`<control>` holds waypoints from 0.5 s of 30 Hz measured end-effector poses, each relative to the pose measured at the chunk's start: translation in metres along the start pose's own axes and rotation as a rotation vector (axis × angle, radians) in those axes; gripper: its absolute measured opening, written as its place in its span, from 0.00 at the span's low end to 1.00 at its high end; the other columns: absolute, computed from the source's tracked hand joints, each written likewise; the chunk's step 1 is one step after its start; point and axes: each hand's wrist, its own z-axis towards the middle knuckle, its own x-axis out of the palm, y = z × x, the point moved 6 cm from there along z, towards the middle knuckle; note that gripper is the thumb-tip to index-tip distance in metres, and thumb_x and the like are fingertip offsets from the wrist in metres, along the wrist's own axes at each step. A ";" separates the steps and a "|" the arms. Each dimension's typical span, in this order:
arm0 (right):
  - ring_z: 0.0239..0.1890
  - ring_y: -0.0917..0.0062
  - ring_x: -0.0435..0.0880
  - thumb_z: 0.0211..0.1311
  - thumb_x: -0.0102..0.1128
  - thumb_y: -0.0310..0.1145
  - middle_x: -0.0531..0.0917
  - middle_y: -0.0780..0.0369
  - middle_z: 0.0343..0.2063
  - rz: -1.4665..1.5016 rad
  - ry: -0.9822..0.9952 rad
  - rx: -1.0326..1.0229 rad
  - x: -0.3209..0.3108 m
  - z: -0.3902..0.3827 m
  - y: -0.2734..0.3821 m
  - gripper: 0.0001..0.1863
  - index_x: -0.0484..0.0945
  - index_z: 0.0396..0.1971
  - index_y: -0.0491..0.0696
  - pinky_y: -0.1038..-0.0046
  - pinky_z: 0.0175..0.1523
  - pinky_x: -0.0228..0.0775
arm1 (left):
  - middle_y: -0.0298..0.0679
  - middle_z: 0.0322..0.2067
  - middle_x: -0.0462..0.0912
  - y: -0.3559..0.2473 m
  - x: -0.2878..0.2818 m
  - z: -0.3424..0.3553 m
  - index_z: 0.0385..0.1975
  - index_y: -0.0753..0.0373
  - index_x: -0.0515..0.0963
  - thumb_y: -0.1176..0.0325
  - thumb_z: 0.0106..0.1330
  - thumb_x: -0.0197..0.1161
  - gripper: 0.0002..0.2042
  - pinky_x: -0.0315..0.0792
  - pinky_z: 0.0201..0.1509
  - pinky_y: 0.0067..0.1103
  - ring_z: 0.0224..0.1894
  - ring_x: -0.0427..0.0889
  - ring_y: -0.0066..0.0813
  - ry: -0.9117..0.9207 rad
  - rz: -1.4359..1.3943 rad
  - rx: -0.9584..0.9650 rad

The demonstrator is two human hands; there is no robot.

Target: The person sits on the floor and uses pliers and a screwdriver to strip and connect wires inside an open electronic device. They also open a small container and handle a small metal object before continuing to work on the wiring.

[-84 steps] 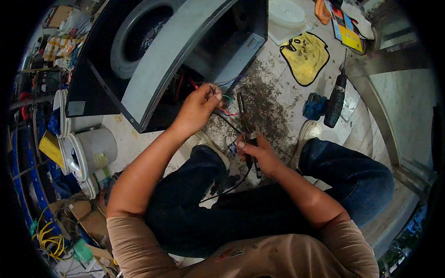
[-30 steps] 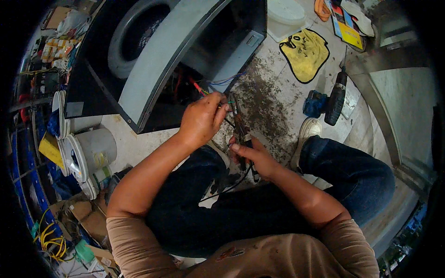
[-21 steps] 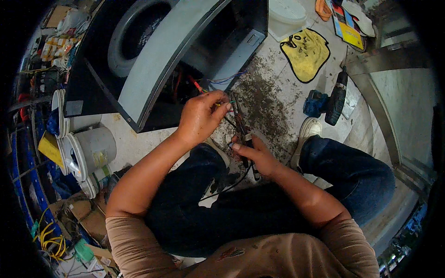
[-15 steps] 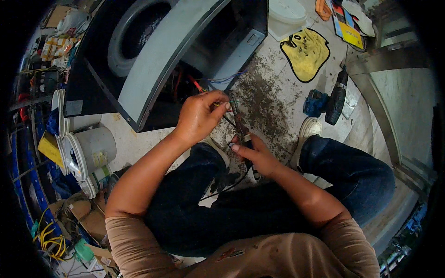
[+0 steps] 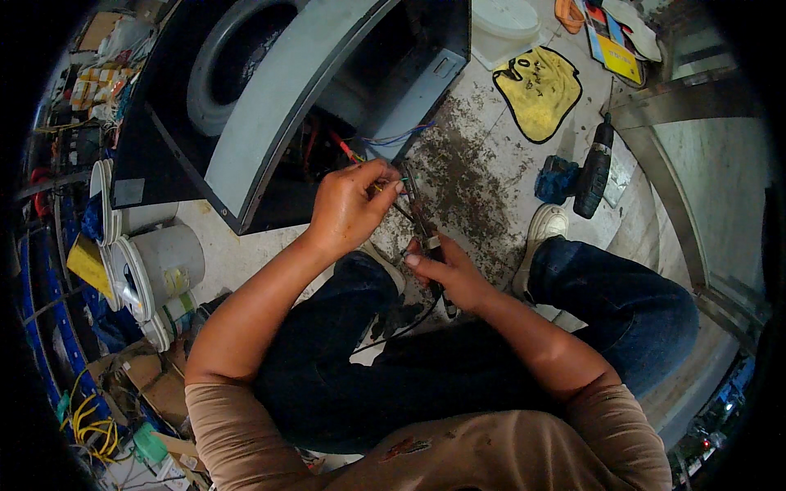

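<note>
My left hand (image 5: 354, 204) is closed in a pinch on thin coloured wires (image 5: 385, 141) at the open front of a large grey-and-black metal housing (image 5: 246, 151), against the upper end of a long dark tool. My right hand (image 5: 446, 274) grips that long dark tool (image 5: 419, 214) by its lower part, below a pale band; its exact kind is unclear. A black cable (image 5: 393, 335) runs down from about my right hand toward my legs. Dark debris (image 5: 463, 164) is scattered on the floor beside the tool.
A drill (image 5: 594, 168), a yellow cloth (image 5: 536, 94) and a white tub (image 5: 505, 24) are on the floor to the right. Buckets (image 5: 168, 262), cardboard and clutter line the left. A metal-framed panel (image 5: 729, 204) is at the far right.
Since the earliest frame, my left hand has turned slightly and brought its fingertips to the tool's upper end. Over the last second, both hands have stayed nearly still.
</note>
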 end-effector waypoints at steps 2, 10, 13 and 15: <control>0.30 0.80 0.71 0.54 0.62 0.48 0.75 0.64 0.27 -0.018 -0.007 -0.011 0.000 0.001 -0.002 0.22 0.70 0.35 0.44 0.77 0.37 0.63 | 0.42 0.29 0.83 0.000 0.000 0.000 0.32 0.68 0.79 0.75 0.56 0.64 0.05 0.72 0.31 0.19 0.31 0.81 0.25 0.000 0.030 0.016; 0.32 0.77 0.74 0.54 0.62 0.46 0.76 0.60 0.31 -0.230 -0.060 -0.076 -0.001 0.000 0.007 0.25 0.69 0.41 0.41 0.73 0.40 0.66 | 0.44 0.25 0.81 0.000 0.000 -0.001 0.29 0.63 0.79 0.69 0.54 0.64 0.06 0.73 0.29 0.26 0.26 0.82 0.39 -0.053 0.022 0.070; 0.34 0.80 0.73 0.56 0.62 0.42 0.74 0.62 0.32 -0.352 -0.086 -0.108 -0.001 -0.002 0.013 0.23 0.67 0.44 0.43 0.76 0.41 0.66 | 0.44 0.25 0.81 0.000 0.001 0.000 0.29 0.63 0.79 0.69 0.54 0.63 0.06 0.73 0.29 0.27 0.27 0.82 0.39 -0.052 0.027 0.068; 0.37 0.75 0.75 0.56 0.61 0.44 0.75 0.59 0.35 -0.425 -0.123 -0.106 0.000 -0.001 0.014 0.25 0.66 0.44 0.41 0.72 0.45 0.67 | 0.44 0.25 0.82 -0.001 0.001 0.000 0.29 0.63 0.79 0.69 0.54 0.63 0.06 0.74 0.30 0.27 0.27 0.82 0.40 -0.049 0.030 0.077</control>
